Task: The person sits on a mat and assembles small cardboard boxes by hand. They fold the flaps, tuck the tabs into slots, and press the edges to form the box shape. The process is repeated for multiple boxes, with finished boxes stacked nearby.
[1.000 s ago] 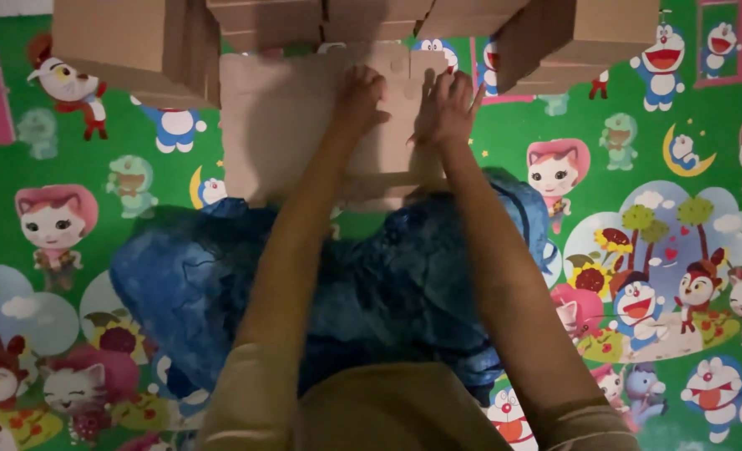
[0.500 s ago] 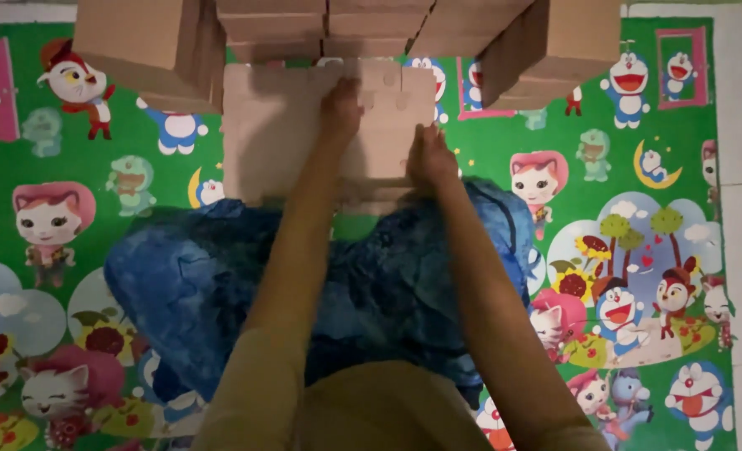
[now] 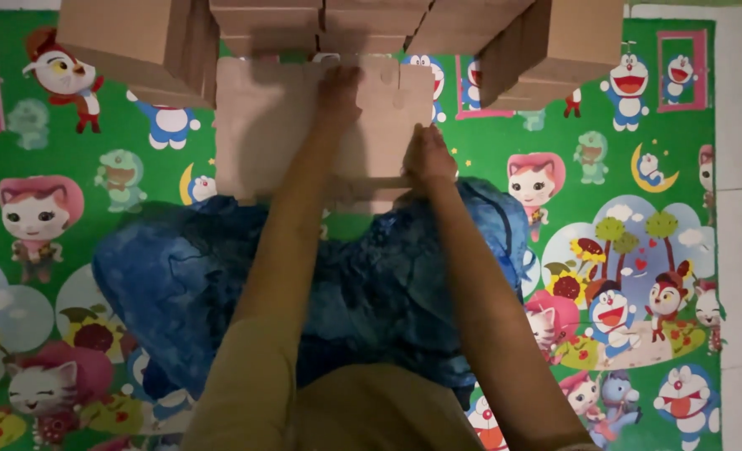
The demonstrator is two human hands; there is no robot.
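On the flat cardboard sheet [image 3: 291,125], left hand [image 3: 340,90] pressed palm down near the far edge, fingers spread, gripping nothing; right hand [image 3: 427,156] closed over the sheet's near right edge, just above a blue cloth [image 3: 220,276] across the lap. Beyond the sheet, stacked cardboard boxes [image 3: 137,42] touching its far edge, all on a green cartoon mat [image 3: 95,159].
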